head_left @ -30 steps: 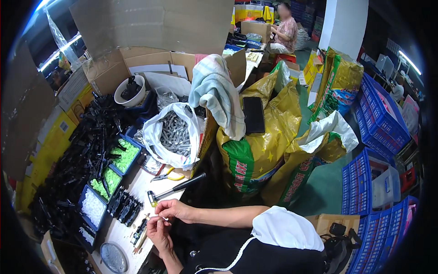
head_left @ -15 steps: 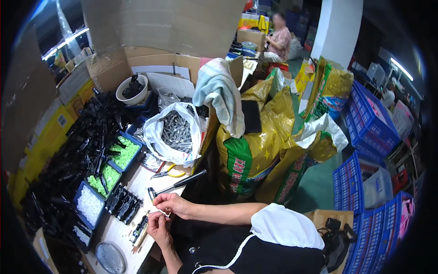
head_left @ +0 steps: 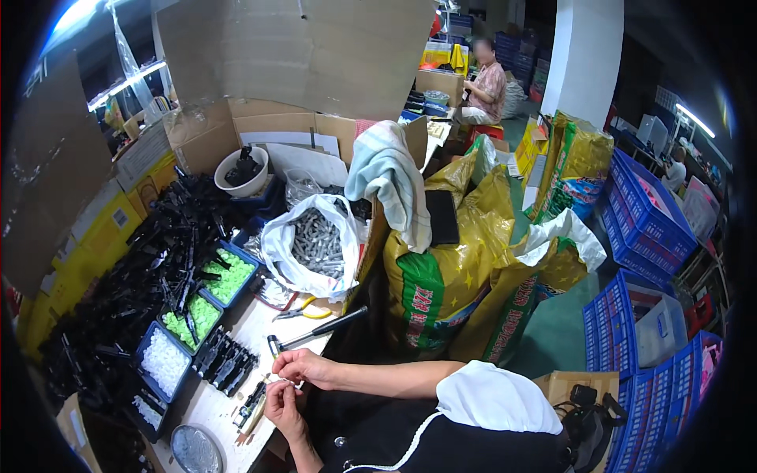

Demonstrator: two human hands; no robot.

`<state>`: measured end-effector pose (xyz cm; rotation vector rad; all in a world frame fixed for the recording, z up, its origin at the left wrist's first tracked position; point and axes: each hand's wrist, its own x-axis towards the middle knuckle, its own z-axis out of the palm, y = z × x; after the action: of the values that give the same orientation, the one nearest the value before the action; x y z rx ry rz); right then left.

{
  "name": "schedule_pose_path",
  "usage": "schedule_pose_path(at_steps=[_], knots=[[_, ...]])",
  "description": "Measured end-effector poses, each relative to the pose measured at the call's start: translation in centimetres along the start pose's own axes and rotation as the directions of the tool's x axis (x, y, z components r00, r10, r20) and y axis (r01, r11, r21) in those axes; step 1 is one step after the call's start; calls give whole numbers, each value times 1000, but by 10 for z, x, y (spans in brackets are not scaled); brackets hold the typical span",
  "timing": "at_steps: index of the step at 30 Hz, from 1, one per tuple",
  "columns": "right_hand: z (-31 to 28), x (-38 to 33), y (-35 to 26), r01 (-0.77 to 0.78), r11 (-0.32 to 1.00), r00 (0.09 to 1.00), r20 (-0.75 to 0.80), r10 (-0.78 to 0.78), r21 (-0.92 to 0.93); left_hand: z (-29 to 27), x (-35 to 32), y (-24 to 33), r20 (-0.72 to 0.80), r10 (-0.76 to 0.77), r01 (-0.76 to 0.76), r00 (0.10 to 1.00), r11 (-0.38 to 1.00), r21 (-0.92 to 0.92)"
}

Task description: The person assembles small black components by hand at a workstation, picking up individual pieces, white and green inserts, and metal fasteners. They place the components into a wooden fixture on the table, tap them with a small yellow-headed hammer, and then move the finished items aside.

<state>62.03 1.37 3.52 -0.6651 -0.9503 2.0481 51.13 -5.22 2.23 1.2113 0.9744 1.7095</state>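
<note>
My right hand (head_left: 306,368) and my left hand (head_left: 284,406) meet at the table's near edge, fingers pinched together. A small pale piece seems to show between the fingertips, too small to name. Just left of my hands, a black part with a light strip (head_left: 251,406) lies on the white table (head_left: 189,406). Beyond my right hand rests a hammer (head_left: 319,329) with a black handle, its head toward my fingers. Farther back are yellow-handled pliers (head_left: 306,310). A row of black parts (head_left: 225,363) lies left of my hands.
Blue bins hold white pieces (head_left: 164,361) and green pieces (head_left: 229,276), beside a heap of black parts (head_left: 118,292). A white bag (head_left: 276,244) contains grey pieces. Gold sacks (head_left: 426,292) stand to the right; a person (head_left: 485,87) sits far back. A round lid-like dish (head_left: 195,449) lies near.
The whole view has shifted slightly, moving the scene right and down. My hands stay pinched together in nearly the same place by the table edge.
</note>
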Motion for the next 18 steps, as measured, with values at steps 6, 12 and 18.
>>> schedule_pose_path(at_steps=[6,12,18], knots=[[-4,11,4,-49,999,997,54,49,-6,-8,1,-6,-13,-27,27,1000,999,-31],[-14,16,10,-115,983,992,65,107,145,-5,9,-11,-18,-52,51,998,998,-25],[-15,21,18,-145,965,989,57,135,219,-10,7,-11,-36,-106,103,994,992,-66]])
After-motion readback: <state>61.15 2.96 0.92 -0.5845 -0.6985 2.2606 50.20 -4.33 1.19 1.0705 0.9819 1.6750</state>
